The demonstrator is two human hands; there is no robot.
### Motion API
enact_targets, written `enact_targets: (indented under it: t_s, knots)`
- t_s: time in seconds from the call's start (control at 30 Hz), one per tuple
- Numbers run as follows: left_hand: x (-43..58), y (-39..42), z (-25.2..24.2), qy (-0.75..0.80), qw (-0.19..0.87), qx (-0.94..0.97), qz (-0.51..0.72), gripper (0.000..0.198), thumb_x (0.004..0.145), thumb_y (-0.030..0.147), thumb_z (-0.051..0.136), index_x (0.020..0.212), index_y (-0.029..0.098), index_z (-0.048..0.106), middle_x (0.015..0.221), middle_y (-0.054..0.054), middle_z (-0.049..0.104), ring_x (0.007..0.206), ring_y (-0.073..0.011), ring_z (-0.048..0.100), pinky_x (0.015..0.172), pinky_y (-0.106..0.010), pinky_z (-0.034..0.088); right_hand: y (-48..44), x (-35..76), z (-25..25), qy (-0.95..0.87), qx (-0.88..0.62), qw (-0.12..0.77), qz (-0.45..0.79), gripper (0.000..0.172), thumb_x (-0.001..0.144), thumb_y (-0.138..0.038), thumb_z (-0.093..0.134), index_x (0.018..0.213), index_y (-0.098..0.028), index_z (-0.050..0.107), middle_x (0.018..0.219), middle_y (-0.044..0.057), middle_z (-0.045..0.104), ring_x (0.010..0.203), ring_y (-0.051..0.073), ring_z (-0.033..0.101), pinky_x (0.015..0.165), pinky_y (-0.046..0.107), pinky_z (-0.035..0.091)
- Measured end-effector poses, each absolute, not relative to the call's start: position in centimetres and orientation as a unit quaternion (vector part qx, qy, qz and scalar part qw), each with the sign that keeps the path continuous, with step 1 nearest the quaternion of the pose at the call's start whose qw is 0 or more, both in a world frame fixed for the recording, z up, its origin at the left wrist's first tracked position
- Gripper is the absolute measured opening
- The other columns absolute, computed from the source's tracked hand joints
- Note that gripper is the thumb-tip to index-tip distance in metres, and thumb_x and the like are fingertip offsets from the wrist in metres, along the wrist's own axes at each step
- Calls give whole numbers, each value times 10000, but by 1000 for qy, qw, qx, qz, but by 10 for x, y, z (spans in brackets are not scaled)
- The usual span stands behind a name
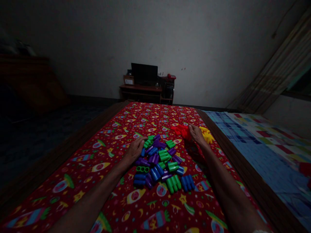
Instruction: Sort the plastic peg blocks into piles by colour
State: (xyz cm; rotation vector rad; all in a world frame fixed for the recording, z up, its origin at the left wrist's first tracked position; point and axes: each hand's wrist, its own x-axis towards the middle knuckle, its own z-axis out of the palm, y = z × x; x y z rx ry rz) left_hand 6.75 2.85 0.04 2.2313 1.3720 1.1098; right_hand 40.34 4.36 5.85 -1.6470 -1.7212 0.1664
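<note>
A loose pile of plastic toy pieces, each like several short tubes joined side by side, lies on the red patterned cloth; green pieces (173, 183), blue pieces (188, 183) and purple pieces (154, 159) are mixed together. At the pile's left edge rests my left hand (135, 149), its fingers stretched out against a green piece. My right hand (197, 134) is farther right, between a small heap of red pieces (181, 130) and some yellow pieces (206, 135). Its fingers reach forward beside the red heap, and nothing shows gripped in them.
The red cloth (102, 191) covers a long surface with brown borders. Beyond it, a low desk (141, 89) carries a dark monitor (144, 73) and a red telephone (171, 76). Blue checked bedding (233, 132) spreads at right; a wooden cabinet (31, 84) stands at left.
</note>
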Motion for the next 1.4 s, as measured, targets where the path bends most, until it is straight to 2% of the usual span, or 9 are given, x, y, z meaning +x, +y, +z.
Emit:
enact_targets:
  t_s: [0.4,0.5,0.6,0.7,0.8,0.97,1.2,1.27,1.4]
  knots:
    - [67,26,4,471,159,777,386,420,891,360,327,1071,181,662,1131,-92,688,1055,-223,625,969,-402,481,41,396,66,-680,-643,354,1,425,934,-302,313,987,-146,705,863,93,720,795,205,647,742,293,469]
    - [67,24,6,470,161,776,389,419,897,363,329,1072,181,663,1125,-92,689,1053,-223,624,967,-399,480,49,377,66,-767,-585,261,-32,354,924,-275,399,1134,-163,662,1103,123,692,1021,226,619,896,339,447]
    - [68,21,7,472,161,775,388,417,903,355,325,1068,183,668,1142,-90,687,1069,-222,619,978,-403,474,68,354,66,-837,-526,113,-98,350,910,-278,482,1216,-171,612,1307,164,576,1219,270,498,1049,456,323]
    - [67,22,7,474,161,776,384,426,906,356,324,1078,176,669,1173,-95,678,1083,-223,615,987,-410,470,87,340,65,-848,-516,0,-123,306,928,-274,460,1145,-150,637,1256,191,595,1204,299,496,1059,532,267]
    - [65,24,5,474,158,777,382,425,900,359,332,1080,181,673,1165,-91,684,1076,-222,621,980,-407,478,98,341,60,-840,-528,-44,-121,295,935,-208,410,1072,-103,649,1086,194,666,1071,287,573,1026,506,300]
    - [64,26,4,477,162,778,375,420,896,363,342,1085,187,674,1166,-80,684,1075,-218,622,985,-399,475,94,352,59,-839,-533,4,-111,282,928,-166,399,975,-93,668,997,170,688,981,239,600,1010,422,305]
    - [66,25,4,472,156,777,385,428,894,378,323,1030,185,680,1138,-96,691,1076,-224,621,990,-416,473,88,369,76,-769,-589,233,-89,353,967,-243,343,1091,-113,647,1100,157,664,1049,225,567,964,344,341]
    - [66,25,4,471,154,780,383,424,894,378,325,1026,183,678,1134,-98,691,1074,-224,623,988,-411,476,86,387,78,-731,-636,233,-89,348,955,-233,366,1120,-95,639,1077,173,671,1012,231,586,897,322,385]
    - [66,26,4,475,152,779,379,422,896,376,328,1054,182,667,1148,-98,684,1076,-225,625,983,-407,481,77,428,82,-748,-645,136,-72,295,894,-215,501,1133,-120,646,1006,152,699,929,232,622,785,287,419]
